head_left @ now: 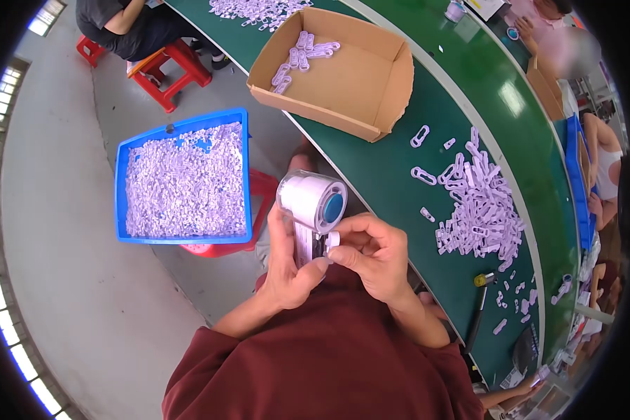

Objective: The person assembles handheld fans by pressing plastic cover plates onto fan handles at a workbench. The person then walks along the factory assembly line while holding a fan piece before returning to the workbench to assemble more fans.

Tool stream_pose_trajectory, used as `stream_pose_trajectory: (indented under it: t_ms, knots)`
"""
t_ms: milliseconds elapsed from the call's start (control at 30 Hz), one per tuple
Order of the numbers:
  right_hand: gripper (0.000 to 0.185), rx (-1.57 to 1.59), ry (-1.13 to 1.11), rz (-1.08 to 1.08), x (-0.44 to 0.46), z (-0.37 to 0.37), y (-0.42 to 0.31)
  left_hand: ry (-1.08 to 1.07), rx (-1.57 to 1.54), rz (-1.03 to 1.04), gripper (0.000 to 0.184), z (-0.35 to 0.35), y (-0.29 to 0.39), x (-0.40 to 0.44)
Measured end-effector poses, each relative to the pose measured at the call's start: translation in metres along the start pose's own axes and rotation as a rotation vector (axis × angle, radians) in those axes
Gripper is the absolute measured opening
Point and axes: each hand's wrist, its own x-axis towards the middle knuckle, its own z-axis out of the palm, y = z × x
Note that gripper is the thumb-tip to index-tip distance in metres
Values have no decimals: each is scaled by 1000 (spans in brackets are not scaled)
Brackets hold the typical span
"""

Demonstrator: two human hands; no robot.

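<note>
In the middle of the view is a handheld device with a clear, drum-shaped head [308, 199] around a white body, and a blue disc [333, 208] on its end. My left hand [285, 269] is closed around the pale handle below the head, thumb along its near side. My right hand [374, 255] pinches a small white piece [333, 239] against the side of the handle, by a dark slot. Fingers partly hide that piece, and I cannot tell whether it is attached.
At left, a blue bin [247, 175] full of small lavender parts rests on a red stool [262, 192]. A cardboard tray [350, 77] with several lavender pieces stands on the green table [427, 262]. A heap of lavender pieces [479, 203] and a yellow-headed tool [481, 280] lie right. Co-workers sit around.
</note>
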Motion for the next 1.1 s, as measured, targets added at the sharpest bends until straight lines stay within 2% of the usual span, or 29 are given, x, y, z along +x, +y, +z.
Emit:
stream_pose_trajectory:
  t_ms: [167, 467, 600, 900, 1100]
  knots:
    - [24, 12, -6, 9, -4, -5, -1, -18, 81, 82, 94, 6, 1, 3]
    - [25, -38, 23, 15, -11, -8, -3, -22, 137, -17, 95, 6, -2, 2]
    - [24, -178, 23, -31, -10, -12, -2, -24, 134, 24, 95, 9, -4, 3]
    - [18, -147, 125, -30, -9, -11, -10, -46, 188, 45, 94, 17, -4, 5]
    - [15, -336, 111, -81, -7, -12, -9, -32, 234, 18, 94, 15, -4, 2]
